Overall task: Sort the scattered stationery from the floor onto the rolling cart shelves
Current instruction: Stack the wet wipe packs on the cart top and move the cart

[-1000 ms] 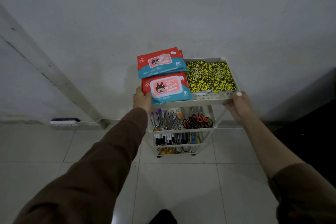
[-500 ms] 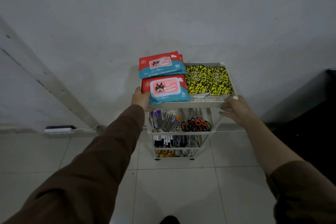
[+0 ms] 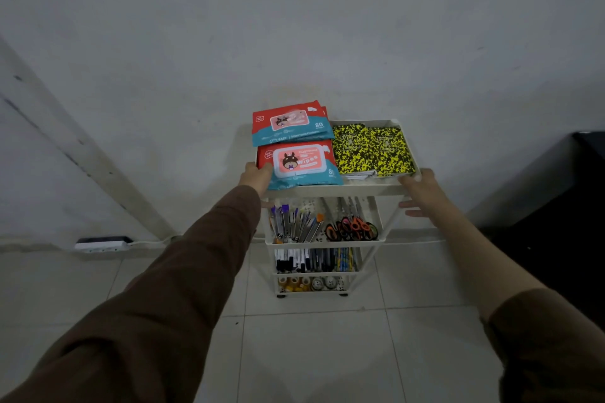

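Head view: left hand [image 3: 257, 175] curls on the white plastic rolling cart [image 3: 327, 190] rim, right hand [image 3: 422, 190] loose-fingered against it; looks light, rolls easily, grip rims.

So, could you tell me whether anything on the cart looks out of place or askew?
Yes: the rear wipes pack is propped up and juts past the top tray's back left edge, unlike the flat yellow-black notebooks.

One cart [image 3: 330, 190], four shelves, two hands, at least two wipes packs [image 3: 299, 162].
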The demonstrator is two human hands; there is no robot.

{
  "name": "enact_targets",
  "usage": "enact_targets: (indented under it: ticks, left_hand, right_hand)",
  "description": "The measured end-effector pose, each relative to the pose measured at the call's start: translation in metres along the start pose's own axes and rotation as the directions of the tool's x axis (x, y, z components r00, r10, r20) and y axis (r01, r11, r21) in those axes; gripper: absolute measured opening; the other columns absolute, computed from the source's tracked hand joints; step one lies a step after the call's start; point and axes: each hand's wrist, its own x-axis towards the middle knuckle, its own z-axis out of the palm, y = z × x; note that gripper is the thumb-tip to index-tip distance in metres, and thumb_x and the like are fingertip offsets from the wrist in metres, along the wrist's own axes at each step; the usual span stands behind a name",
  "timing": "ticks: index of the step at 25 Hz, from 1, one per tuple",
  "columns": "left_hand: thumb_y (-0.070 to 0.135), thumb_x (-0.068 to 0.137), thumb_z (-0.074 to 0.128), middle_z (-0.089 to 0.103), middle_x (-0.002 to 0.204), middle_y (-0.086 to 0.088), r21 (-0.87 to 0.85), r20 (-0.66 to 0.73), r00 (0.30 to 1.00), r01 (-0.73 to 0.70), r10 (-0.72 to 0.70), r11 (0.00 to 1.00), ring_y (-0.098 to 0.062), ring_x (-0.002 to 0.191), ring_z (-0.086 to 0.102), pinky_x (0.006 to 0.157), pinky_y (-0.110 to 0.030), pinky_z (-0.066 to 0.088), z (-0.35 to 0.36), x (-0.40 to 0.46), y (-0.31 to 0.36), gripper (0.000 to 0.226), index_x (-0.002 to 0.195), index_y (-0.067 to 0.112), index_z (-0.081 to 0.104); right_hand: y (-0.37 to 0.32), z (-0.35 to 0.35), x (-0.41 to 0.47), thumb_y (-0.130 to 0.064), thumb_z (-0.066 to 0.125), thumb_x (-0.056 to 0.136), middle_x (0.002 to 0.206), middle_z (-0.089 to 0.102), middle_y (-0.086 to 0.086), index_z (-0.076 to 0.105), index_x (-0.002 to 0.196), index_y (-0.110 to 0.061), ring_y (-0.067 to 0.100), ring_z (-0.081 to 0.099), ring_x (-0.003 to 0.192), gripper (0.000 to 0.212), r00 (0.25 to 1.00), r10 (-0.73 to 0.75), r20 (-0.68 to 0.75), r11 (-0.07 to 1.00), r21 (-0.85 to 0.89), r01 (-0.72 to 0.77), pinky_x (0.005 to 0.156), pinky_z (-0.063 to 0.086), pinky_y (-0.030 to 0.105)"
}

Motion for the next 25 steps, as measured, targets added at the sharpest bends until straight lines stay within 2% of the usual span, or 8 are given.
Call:
enact_targets:
  ticks: [4,7,10,14,18,20,23,25]
  left_hand:
    - [0.038,0.096,0.041,0.045,0.133,-0.017,0.027,-0.029,0.999,-0.025,0.026,0.999,-0.035,0.119,0.049,0.098,-0.052,0.045,-0.001,0.0,0.004,0.047,0.135,0.012,0.033]
    - [0.036,0.097,0.04,0.045,0.134,-0.017,0.016,-0.047,0.998,-0.037,0.038,0.999,-0.034,0.12,0.049,0.096,-0.052,0.046,-0.001,0.001,0.006,0.046,0.136,0.012,0.034]
    - [0.033,0.098,0.038,0.047,0.132,-0.016,0.01,-0.053,0.997,-0.049,0.049,0.999,-0.032,0.117,0.05,0.088,-0.049,0.051,0.0,-0.003,0.005,0.042,0.134,0.012,0.036]
    - [0.031,0.099,0.038,0.048,0.132,-0.015,-0.006,-0.061,0.996,-0.061,0.06,0.998,-0.032,0.116,0.05,0.078,-0.044,0.048,0.001,-0.005,0.004,0.039,0.132,0.012,0.038]
    - [0.036,0.098,0.039,0.049,0.131,-0.012,-0.019,-0.025,0.998,-0.06,0.06,0.998,-0.029,0.115,0.049,0.081,-0.043,0.047,0.002,-0.006,0.001,0.039,0.131,0.015,0.04]
    - [0.037,0.097,0.04,0.05,0.13,-0.012,-0.019,-0.014,0.998,-0.068,0.068,0.998,-0.027,0.113,0.049,0.087,-0.044,0.045,0.003,-0.007,0.0,0.038,0.129,0.016,0.041]
    - [0.033,0.098,0.04,0.05,0.131,-0.016,0.017,-0.045,0.996,-0.072,0.073,0.997,-0.03,0.116,0.05,0.093,-0.042,0.041,0.006,-0.003,0.008,0.04,0.13,0.009,0.04]
    - [0.029,0.098,0.04,0.049,0.131,-0.019,0.094,-0.08,0.993,-0.075,0.083,0.993,-0.033,0.118,0.049,0.095,-0.039,0.04,0.01,-0.002,0.014,0.042,0.131,0.004,0.039]
  right_hand:
    - [-0.004,-0.001,-0.001,-0.028,0.049,0.094,0.13,0.046,0.019,0.024,0.139,-0.015,0.03,0.06,0.076,0.053,0.998,-0.036,-0.052,0.999,-0.022,0.035,0.066,0.048,0.036]
    - [-0.009,-0.001,0.0,-0.026,0.05,0.093,0.136,0.04,0.018,0.024,0.14,-0.013,0.03,0.059,0.077,0.056,0.992,-0.074,-0.106,0.997,-0.045,0.07,0.066,0.049,0.036]
    - [-0.012,-0.001,0.0,-0.026,0.05,0.093,0.134,0.043,0.018,0.03,0.137,-0.011,0.029,0.059,0.077,0.051,0.991,-0.073,-0.109,0.996,-0.052,0.067,0.058,0.048,0.03]
    - [-0.009,-0.001,-0.002,-0.025,0.049,0.094,0.132,0.046,0.018,0.03,0.137,-0.01,0.028,0.058,0.077,0.05,0.99,-0.087,-0.108,0.995,-0.055,0.082,0.057,0.047,0.028]
    - [-0.014,-0.005,-0.006,-0.027,0.049,0.093,0.13,0.047,0.017,0.026,0.141,-0.015,0.028,0.061,0.076,0.055,0.999,-0.025,-0.031,1.0,-0.006,0.024,0.06,0.05,0.03]
    - [-0.017,-0.009,-0.007,-0.028,0.048,0.093,0.129,0.047,0.015,0.023,0.142,-0.017,0.028,0.063,0.077,0.056,1.0,0.004,0.023,1.0,0.006,-0.004,0.065,0.051,0.032]
    - [-0.023,-0.01,-0.008,-0.03,0.046,0.094,0.127,0.046,0.014,0.022,0.142,-0.017,0.029,0.063,0.079,0.056,0.999,0.001,0.032,0.998,-0.065,0.002,0.071,0.05,0.035]
    - [-0.023,-0.012,-0.006,-0.027,0.047,0.094,0.13,0.046,0.016,0.026,0.141,-0.011,0.035,0.061,0.093,0.055,0.998,-0.05,-0.027,0.982,-0.183,0.044,0.076,0.048,0.036]
